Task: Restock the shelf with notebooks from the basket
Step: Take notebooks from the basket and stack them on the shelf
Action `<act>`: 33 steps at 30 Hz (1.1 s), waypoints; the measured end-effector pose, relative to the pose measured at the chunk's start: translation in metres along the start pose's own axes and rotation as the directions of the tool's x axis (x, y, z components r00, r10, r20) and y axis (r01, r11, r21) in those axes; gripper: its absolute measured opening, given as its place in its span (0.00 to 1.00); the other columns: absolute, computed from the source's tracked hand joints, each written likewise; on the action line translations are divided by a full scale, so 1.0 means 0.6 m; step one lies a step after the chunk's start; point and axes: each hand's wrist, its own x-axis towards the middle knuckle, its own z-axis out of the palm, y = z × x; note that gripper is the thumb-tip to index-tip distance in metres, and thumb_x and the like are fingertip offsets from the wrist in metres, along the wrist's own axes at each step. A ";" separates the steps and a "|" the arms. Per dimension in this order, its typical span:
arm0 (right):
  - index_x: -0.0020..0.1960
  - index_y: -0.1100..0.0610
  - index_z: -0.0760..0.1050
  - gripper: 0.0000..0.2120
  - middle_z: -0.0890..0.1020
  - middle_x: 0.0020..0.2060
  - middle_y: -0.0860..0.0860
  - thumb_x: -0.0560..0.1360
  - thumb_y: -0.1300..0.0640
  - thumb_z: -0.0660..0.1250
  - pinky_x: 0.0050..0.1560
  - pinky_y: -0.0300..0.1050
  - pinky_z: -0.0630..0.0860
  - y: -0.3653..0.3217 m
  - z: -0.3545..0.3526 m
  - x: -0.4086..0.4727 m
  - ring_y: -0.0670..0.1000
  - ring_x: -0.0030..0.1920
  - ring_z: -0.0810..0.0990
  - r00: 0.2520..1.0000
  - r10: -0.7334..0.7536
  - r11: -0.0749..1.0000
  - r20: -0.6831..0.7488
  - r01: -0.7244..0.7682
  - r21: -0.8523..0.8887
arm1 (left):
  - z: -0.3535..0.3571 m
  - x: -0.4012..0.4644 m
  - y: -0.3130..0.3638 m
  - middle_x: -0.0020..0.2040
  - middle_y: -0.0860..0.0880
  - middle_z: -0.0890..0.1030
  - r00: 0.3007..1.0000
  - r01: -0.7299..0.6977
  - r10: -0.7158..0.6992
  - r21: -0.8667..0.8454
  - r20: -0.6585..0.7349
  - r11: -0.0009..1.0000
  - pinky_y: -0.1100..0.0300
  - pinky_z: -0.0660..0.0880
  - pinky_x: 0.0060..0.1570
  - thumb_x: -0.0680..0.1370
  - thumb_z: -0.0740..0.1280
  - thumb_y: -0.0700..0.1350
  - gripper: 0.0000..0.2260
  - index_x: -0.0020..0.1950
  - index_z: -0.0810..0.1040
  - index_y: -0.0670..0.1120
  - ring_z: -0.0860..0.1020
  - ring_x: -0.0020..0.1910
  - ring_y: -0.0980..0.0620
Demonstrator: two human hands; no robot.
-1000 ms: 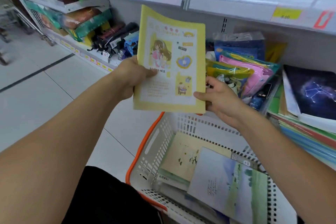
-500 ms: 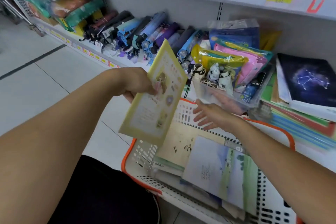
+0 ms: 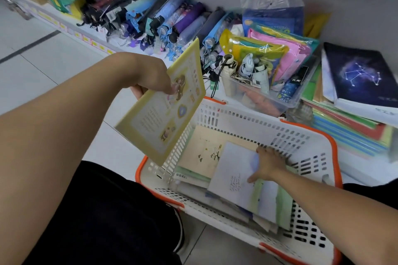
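My left hand [image 3: 150, 77] grips a yellow notebook [image 3: 161, 112] with a cartoon girl on its cover, tilted in the air over the basket's left rim. Below it sits a white basket with orange trim [image 3: 301, 135] on the floor, holding several notebooks. My right hand [image 3: 266, 163] is down inside the basket, its fingers over the far edge of a pale blue and green notebook [image 3: 241, 180] on top of the pile. A beige notebook [image 3: 204, 150] lies beside it. Whether the fingers curl under the edge is hidden.
The lowest shelf [image 3: 215, 94] runs behind the basket. On it lie a row of folded umbrellas [image 3: 172, 19], a clear bin of small items [image 3: 258, 84], colourful pouches [image 3: 280, 49], and at the right a stack of notebooks topped by a dark constellation one [image 3: 361, 75]. My dark-clad knee [image 3: 120, 211] is at the bottom.
My right hand let go of the yellow notebook and dropped into the basket onto the blue-green notebook. My left hand lowered and tilted the yellow notebook. My view swung downward.
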 end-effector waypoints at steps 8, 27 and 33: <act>0.42 0.54 0.79 0.10 0.80 0.36 0.43 0.73 0.49 0.76 0.37 0.37 0.70 -0.018 -0.107 0.024 0.47 0.39 0.77 0.897 -0.345 0.932 0.278 0.292 0.215 | -0.004 0.002 -0.003 0.49 0.43 0.84 0.999 0.031 -0.031 -0.011 -0.009 0.999 0.47 0.83 0.46 0.78 0.68 0.56 0.19 0.55 0.79 0.40 0.85 0.43 0.41; 0.59 0.52 0.80 0.16 0.87 0.51 0.48 0.72 0.51 0.69 0.47 0.43 0.84 -0.095 -0.300 -0.017 0.46 0.51 0.86 0.927 -0.266 -0.171 -0.265 0.225 0.959 | -0.043 -0.016 -0.061 0.47 0.46 0.87 0.981 -0.037 -0.116 -0.733 -0.156 0.679 0.49 0.81 0.48 0.76 0.72 0.49 0.12 0.56 0.80 0.43 0.86 0.44 0.46; 0.58 0.48 0.81 0.10 0.85 0.57 0.46 0.77 0.52 0.69 0.64 0.53 0.73 -0.060 -0.305 0.003 0.49 0.60 0.80 0.959 -0.124 -0.098 -0.256 0.245 0.965 | -0.065 -0.035 -0.072 0.51 0.43 0.86 0.973 -0.115 -0.131 -0.885 -0.193 0.451 0.48 0.82 0.44 0.77 0.69 0.41 0.11 0.59 0.80 0.42 0.85 0.46 0.43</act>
